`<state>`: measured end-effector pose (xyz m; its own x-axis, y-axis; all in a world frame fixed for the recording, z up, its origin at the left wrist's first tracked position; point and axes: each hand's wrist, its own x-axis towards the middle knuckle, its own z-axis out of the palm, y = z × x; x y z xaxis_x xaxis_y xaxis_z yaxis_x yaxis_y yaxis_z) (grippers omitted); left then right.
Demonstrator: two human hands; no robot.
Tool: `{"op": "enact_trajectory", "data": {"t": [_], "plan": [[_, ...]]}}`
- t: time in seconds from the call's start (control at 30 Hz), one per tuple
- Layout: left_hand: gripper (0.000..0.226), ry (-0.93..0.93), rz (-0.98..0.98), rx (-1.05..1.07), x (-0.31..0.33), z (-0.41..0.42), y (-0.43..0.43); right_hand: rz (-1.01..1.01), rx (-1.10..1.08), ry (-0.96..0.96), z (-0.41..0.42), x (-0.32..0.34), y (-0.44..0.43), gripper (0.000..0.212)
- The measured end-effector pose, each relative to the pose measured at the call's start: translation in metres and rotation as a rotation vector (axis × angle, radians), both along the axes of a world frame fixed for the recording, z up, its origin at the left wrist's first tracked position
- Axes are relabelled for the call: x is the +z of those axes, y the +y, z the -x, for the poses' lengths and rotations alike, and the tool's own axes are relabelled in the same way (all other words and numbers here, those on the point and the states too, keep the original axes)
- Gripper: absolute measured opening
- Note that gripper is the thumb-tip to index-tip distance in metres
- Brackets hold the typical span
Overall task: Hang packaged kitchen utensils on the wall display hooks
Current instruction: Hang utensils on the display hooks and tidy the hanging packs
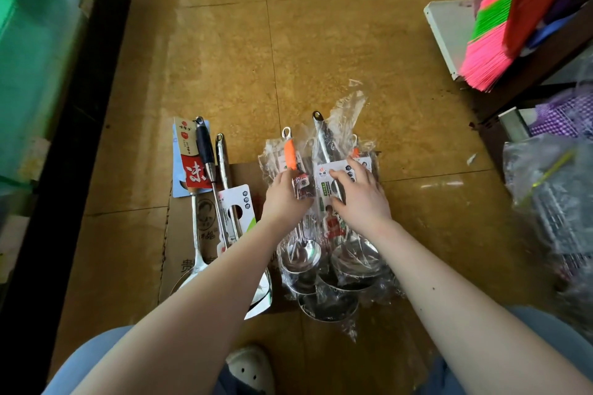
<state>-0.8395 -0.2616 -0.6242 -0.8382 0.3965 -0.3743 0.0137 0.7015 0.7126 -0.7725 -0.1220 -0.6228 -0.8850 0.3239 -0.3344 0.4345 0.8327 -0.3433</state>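
On the tiled floor (321, 42), a flattened cardboard sheet (183, 234) carries the packaged utensils. At its right side lies a pile of plastic-wrapped ladles (324, 266), bowls toward the person, handles pointing away. The left hand (284, 199) rests on the orange-handled ladle (290, 154), fingers curled loosely around its shaft; whether it grips firmly cannot be determined. The right hand (361, 194) lies palm-down with fingers spread on the label card (333, 170) of the adjacent steel-handled ladle (322, 131). At left, carded spatulas (208, 170) lie side by side. A pink-bristled broom (500, 32) leans against shelving at upper right.
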Motion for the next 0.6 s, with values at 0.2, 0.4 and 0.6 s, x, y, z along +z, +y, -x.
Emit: {"op": "enact_trajectory", "data": {"t": [0.2,0.4,0.6], "plan": [[0.042,-0.086,-0.23,0.308,0.01,0.004,0.0,0.024,-0.041,0.055,0.006,0.016,0.006,0.042],[0.043,-0.079,-0.136,0.325,0.054,0.003,-0.009,0.031,-0.089,0.081,-0.007,0.058,0.008,0.046],[0.045,-0.104,-0.092,0.274,0.163,-0.001,-0.001,0.089,-0.123,0.042,-0.026,0.162,0.004,0.048]]}}
